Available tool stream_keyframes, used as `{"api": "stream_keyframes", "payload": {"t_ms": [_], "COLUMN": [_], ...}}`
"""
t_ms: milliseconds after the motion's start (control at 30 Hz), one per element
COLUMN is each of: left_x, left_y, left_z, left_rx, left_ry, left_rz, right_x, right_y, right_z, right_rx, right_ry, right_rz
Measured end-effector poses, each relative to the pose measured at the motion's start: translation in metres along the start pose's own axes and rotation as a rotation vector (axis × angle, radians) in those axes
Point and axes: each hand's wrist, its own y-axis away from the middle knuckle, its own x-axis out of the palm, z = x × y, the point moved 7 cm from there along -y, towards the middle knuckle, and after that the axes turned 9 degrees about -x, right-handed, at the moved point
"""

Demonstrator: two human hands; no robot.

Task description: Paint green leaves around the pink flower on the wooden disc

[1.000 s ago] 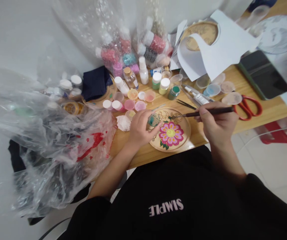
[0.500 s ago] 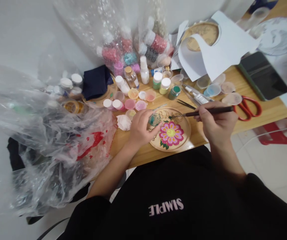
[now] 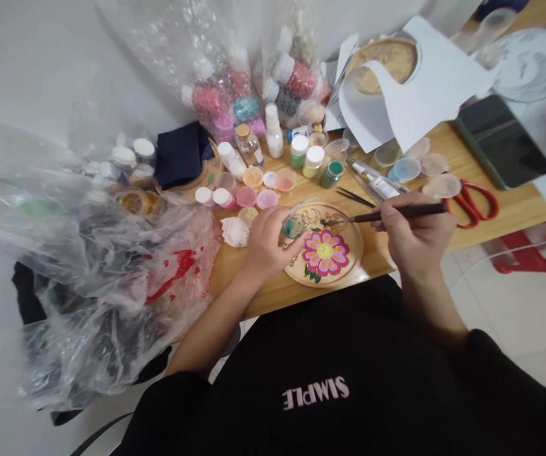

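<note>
In the head view, my left hand [image 3: 267, 246] is curled round a small clear cup [image 3: 294, 225] with green paint in it, held over the left side of a round wooden plaque [image 3: 356, 256]. A pink flower [image 3: 326, 253] with a yellow centre and dark green leaves is painted on the plaque; outlined shapes above it are mostly bare wood. My right hand [image 3: 414, 239] grips a dark-handled palette knife [image 3: 399, 213] like a pen. Its thin metal tip lies at a small green patch on the plaque's upper part, just right of the cup.
Paint jars [image 3: 313, 161] and small open cups [image 3: 253, 177] crowd the table behind the plaque. Tweezers [image 3: 356, 197], a white tube [image 3: 381, 185], red-handled scissors [image 3: 477, 204] and a phone [image 3: 503, 142] lie to the right. Crumpled plastic bags [image 3: 111, 285] cover the left side.
Almost nothing differs. My right hand and the palette knife have shifted very slightly to the right; my left hand and the cup stay in place.
</note>
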Motion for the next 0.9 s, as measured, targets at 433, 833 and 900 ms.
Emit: {"api": "stream_keyframes", "payload": {"t_ms": [433,833,900], "left_x": [0.0002,-0.0017,-0.0017], "left_y": [0.0008,-0.0019,-0.0023], "left_z": [0.0011,-0.0026,-0.0034], "left_rx": [-0.003,0.014,0.018], "left_ry": [-0.013,-0.061,-0.071], "left_rz": [-0.002,-0.021,-0.024], "right_x": [0.0006,0.0001,-0.0007], "right_y": [0.0007,-0.0003,-0.0006], "right_z": [-0.0013,0.0016,0.0021], "right_rx": [0.024,0.003,-0.013], "right_ry": [0.008,-0.007,0.003], "right_rz": [0.001,-0.011,-0.014]}}
